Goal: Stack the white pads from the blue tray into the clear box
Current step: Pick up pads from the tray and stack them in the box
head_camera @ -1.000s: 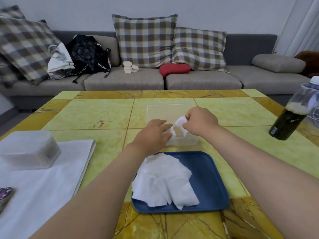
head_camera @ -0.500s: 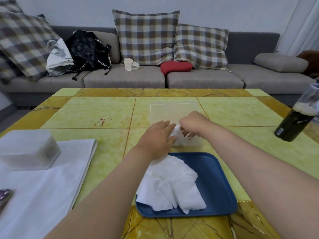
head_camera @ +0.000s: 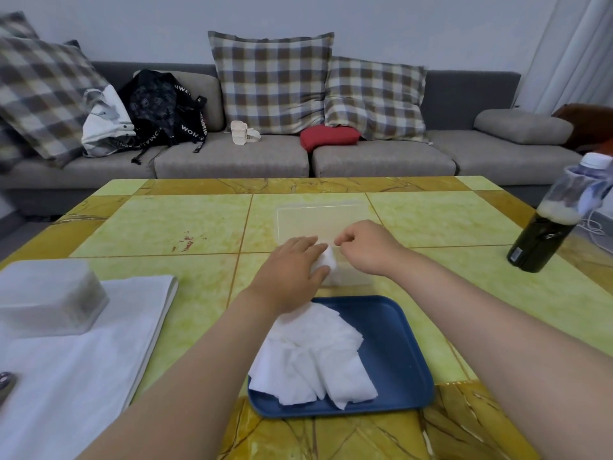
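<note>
Grip on the left [head_camera: 292, 270] is flat and wide: the fingers are straight and pressed onto one white pad [head_camera: 324, 264]. The right grip [head_camera: 368, 249] is curled up narrow, with thumb and fingertip brought together. Whether anything is actually pinched in there can't be told, tbh.

Progress, biggest stuff first. On the table [head_camera: 166, 227], the blue tray [head_camera: 391, 343] is far from emptied. The clear box [head_camera: 315, 217] is parked just beyond the tray's far edge and looks almost bare through its walls. A messy pile of pads [head_camera: 311, 360] is heaped on the tray's left half, nowhere near stacked. Only that single pad is seen at the box, at the corner nearest the tray's far-left side. So it'd be judged as early days, with pretty much the whole pile left to be moved.

Pose: both forearms are stretched out past the tray, the left one over the pile's far end and the right one over the tray's right edge. Both grips are held close together just beyond the tray's far edge, over the box's near end.
</note>
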Demonstrator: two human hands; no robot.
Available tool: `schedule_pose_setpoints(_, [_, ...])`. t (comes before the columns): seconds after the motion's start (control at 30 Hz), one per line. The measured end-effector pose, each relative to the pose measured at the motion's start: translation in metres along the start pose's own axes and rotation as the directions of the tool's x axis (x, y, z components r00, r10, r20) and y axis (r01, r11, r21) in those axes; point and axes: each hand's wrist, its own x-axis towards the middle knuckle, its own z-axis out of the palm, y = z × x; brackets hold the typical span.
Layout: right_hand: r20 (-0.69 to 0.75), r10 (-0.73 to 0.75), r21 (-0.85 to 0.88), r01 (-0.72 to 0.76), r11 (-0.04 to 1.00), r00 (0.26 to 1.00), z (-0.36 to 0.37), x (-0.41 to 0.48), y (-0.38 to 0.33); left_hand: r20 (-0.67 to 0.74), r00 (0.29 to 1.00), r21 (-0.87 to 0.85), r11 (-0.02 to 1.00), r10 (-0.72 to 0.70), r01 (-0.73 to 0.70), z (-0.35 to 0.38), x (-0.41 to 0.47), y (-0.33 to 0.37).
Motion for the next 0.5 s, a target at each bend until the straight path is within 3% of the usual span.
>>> schedule_pose_setpoints(0.1, [0.009, -0.134, -0.013, 0.134, 0.991, 0.991, -0.014, -0.026, -0.002, -0.082, 0.997, -0.022, 1.0, 0.007, -0.009, -0.013, -0.008, 0.005])
schedule_pose_setpoints(0.2, [0.222, -0.139, -0.02, 0.147, 0.989, 0.965, -0.022, -0.05, -0.006, -0.025, 0.999, -0.115, 0.992, -0.047, 0.043, -0.025, -0.02, 0.013])
schedule_pose_setpoints(0.27, [0.323, -0.121, -0.046, 0.143, 0.989, 0.938, -0.024, -0.065, -0.012, 0.078, 0.995, -0.129, 0.989, -0.063, 0.072, -0.033, -0.029, 0.017])
schedule_pose_setpoints(0.33, [0.443, -0.074, -0.105, 0.134, 0.985, 0.894, -0.024, -0.08, -0.018, 0.272, 0.958, -0.112, 0.986, -0.086, 0.121, -0.042, -0.035, 0.02])
schedule_pose_setpoints(0.43, [0.542, 0.035, -0.322, 0.169, 0.932, 0.84, -0.013, -0.096, -0.019, 0.56, 0.808, 0.073, 0.983, -0.181, 0.17, -0.053, -0.045, 0.024])
schedule_pose_setpoints(0.5, [0.522, 0.039, -0.363, 0.18, 0.914, 0.852, -0.005, -0.1, -0.015, 0.611, 0.761, 0.166, 0.975, -0.217, 0.145, -0.054, -0.049, 0.026])
